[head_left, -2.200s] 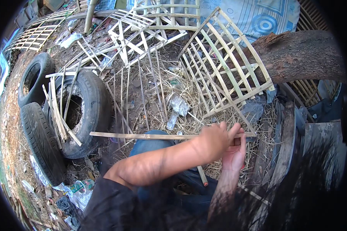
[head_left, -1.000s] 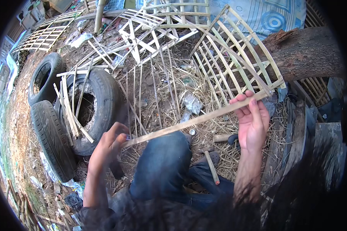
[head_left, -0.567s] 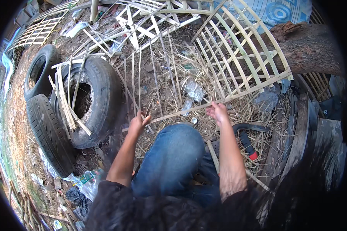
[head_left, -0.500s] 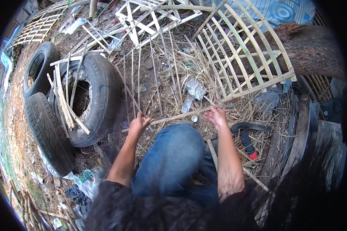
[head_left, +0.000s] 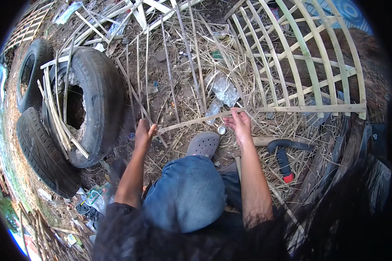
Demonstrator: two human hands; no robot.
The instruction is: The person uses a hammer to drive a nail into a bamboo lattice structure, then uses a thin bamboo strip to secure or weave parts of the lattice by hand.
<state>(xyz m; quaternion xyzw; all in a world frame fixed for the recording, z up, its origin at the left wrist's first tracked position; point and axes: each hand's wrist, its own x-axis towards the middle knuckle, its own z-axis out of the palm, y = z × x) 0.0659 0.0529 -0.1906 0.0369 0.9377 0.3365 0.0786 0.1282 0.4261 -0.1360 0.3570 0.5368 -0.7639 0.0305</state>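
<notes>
A long, thin bamboo strip runs across in front of me, forming the near edge of a bamboo lattice panel at the right. My left hand is closed on the strip's left end, where a slanting slat crosses it. Farther right, my right hand pinches the same strip between thumb and fingers, its other fingers loosely curled. Several narrow upright slats stretch away from the strip between my hands, with wide gaps between them.
Old tyres lie at the left, with bamboo slats across one. A black-handled tool with a red end lies right of my knee. Clear plastic and straw litter the ground. My grey clog is near the strip. A log lies behind the lattice.
The view has shifted, and my knee sits lower, showing the clog. My left hand has closed farther round the strip's end; my right hand still pinches the strip.
</notes>
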